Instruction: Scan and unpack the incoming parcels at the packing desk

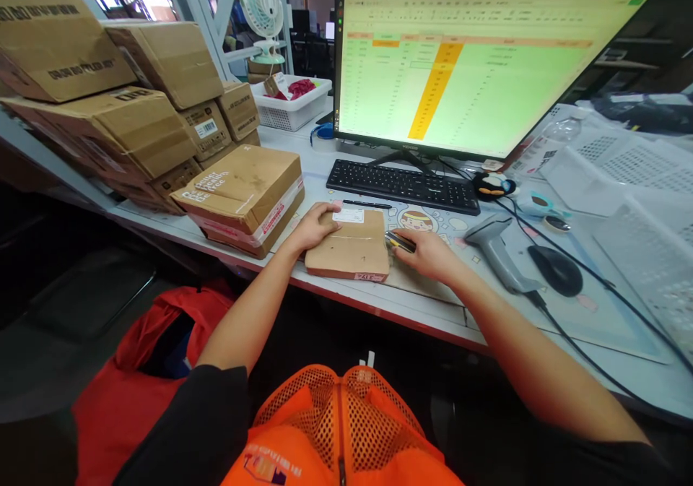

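Observation:
A small brown cardboard box [349, 249] with a white label on its far part lies at the desk's front edge. My left hand [317, 226] rests on its left side, fingers curled over the top and edge. In my right hand [427, 253] is a box cutter [399, 241], its tip against the small box's right edge. Left of my left hand stands a larger taped cardboard box [249, 186] with white print. A black pen [367, 204] lies just beyond the small box.
Stacked cartons [135, 125] fill the left side. A monitor [476, 74] and keyboard [401, 185] stand behind. To the right lie a barcode scanner [501, 255], a mouse [555, 269], cables and white plastic baskets [644, 204]. A red bag [141, 392] hangs below the desk.

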A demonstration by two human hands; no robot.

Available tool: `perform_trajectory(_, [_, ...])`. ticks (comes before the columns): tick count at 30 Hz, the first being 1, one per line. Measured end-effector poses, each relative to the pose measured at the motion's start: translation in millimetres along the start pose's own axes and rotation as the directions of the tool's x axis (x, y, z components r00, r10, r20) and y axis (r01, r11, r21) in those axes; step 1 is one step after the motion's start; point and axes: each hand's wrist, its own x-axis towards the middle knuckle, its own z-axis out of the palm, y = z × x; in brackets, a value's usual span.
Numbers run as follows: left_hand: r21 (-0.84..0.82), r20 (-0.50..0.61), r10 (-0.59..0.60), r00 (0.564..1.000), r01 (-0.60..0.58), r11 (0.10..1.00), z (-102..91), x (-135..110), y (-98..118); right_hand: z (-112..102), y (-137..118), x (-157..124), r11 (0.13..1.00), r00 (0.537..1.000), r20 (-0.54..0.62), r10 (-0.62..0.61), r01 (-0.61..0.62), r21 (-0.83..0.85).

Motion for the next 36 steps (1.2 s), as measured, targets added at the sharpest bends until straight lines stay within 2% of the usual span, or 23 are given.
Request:
perform_trajectory(3, [-0.01, -0.001, 0.0, 1.0, 0.0, 1.0, 0.4, -0.4, -1.1, 1.0, -3.8, -11.1, 1.0, 1.0, 0.002, 0.025, -0.025, 0.015])
perform_trajectory(10, [-0.007, 0.0, 0.0, 1.0, 0.0, 1.0, 0.5, 0.4, 4.2, -2.9, -17.2, -34.4, 0.997, 0.995, 0.098, 0.001, -0.009, 0.077])
perform_trajectory(13, [0.055, -0.124, -0.103, 0.987, 0.11, 0.992, 0.2, -2.9, 6.4, -3.4, -11.3, -41.9, 0.996, 0.997, 0.056, 0.049, -0.053, 0.069])
perform_trajectory(14, [0.072, -0.21, -0.154, 0.965, 0.173, 0.982, 1.1, -7.2, 6.7, -3.4, -6.3, -45.2, 0.994, 0.997, 0.03, 0.078, -0.08, 0.069])
perform_trajectory(15, [0.071, -0.322, -0.203, 0.925, 0.237, 0.969, 3.1, -14.3, 7.2, -3.4, 0.1, -49.0, 0.992, 0.994, -0.001, 0.106, -0.106, 0.075])
perform_trajectory(17, [0.033, -0.543, -0.234, 0.807, 0.299, 0.954, 12.9, -38.7, 10.7, -3.5, 16.0, -58.4, 0.984, 0.985, -0.068, 0.157, -0.15, 0.101])
perform_trajectory(18, [0.018, -0.628, -0.215, 0.748, 0.291, 0.957, 21.2, -56.5, 14.7, -3.8, 24.7, -63.7, 0.979, 0.979, -0.098, 0.178, -0.166, 0.116])
perform_trajectory(19, [0.022, -0.678, -0.17, 0.715, 0.251, 0.968, 31.7, -77.5, 20.9, -4.4, 33.4, -69.0, 0.975, 0.972, -0.123, 0.201, -0.185, 0.124])
perform_trajectory(20, [0.051, -0.68, -0.104, 0.726, 0.188, 0.981, 43.7, -100.5, 29.3, -5.4, 41.7, -74.2, 0.969, 0.962, -0.147, 0.231, -0.214, 0.126])
perform_trajectory(22, [0.11, -0.551, -0.01, 0.834, 0.085, 0.99, 68.2, -146.0, 51.7, -8.7, 55.5, -83.3, 0.953, 0.936, -0.187, 0.298, -0.281, 0.115])
perform_trajectory(23, [0.116, -0.427, 0.053, 0.902, -0.003, 0.993, 78.1, -164.5, 64.1, -11.0, 60.6, -86.8, 0.945, 0.923, -0.204, 0.325, -0.309, 0.108])
perform_trajectory(24, [0.104, -0.223, 0.192, 0.956, -0.173, 0.979, 84.9, -177.6, 75.9, -13.5, 64.5, -89.4, 0.939, 0.912, -0.222, 0.345, -0.33, 0.1])
perform_trajectory(25, [0.063, 0.004, 0.369, 0.929, -0.369, 0.927, 88.0, -184.1, 86.0, -16.0, 67.1, -91.0, 0.934, 0.902, -0.239, 0.359, -0.347, 0.092])
perform_trajectory(26, [0.013, 0.163, 0.507, 0.846, -0.516, 0.856, 87.4, -183.6, 93.7, -18.4, 68.5, -91.7, 0.931, 0.896, -0.251, 0.366, -0.356, 0.083])
perform_trajectory(27, [-0.011, 0.255, 0.588, 0.767, -0.606, 0.795, 83.7, -176.3, 98.6, -20.5, 69.0, -91.3, 0.93, 0.895, -0.254, 0.367, -0.361, 0.073])
perform_trajectory(28, [0.018, 0.279, 0.61, 0.742, -0.639, 0.769, 78.2, -163.5, 100.7, -22.2, 68.8, -89.9, 0.929, 0.894, -0.253, 0.369, -0.366, 0.062])
perform_trajectory(29, [0.099, 0.238, 0.575, 0.782, -0.609, 0.787, 72.3, -146.7, 100.4, -23.6, 68.0, -87.6, 0.926, 0.894, -0.246, 0.374, -0.373, 0.051])
perform_trajectory(31, [0.303, 0.118, 0.396, 0.911, -0.413, 0.859, 64.1, -110.1, 94.8, -25.4, 66.1, -80.7, 0.918, 0.893, -0.218, 0.392, -0.396, 0.031])
perform_trajectory(32, [0.373, 0.098, 0.312, 0.945, -0.326, 0.869, 62.9, -94.0, 90.6, -26.2, 65.2, -76.4, 0.911, 0.89, -0.204, 0.408, -0.412, 0.024])
perform_trajectory(34, [0.444, 0.137, 0.224, 0.965, -0.262, 0.857, 63.7, -72.1, 80.5, -28.3, 63.8, -67.4, 0.897, 0.882, -0.177, 0.437, -0.441, 0.02])
perform_trajectory(36, [0.447, 0.21, 0.216, 0.954, -0.29, 0.846, 60.9, -64.0, 69.1, -30.9, 62.6, -59.0, 0.894, 0.882, -0.155, 0.444, -0.447, 0.018])
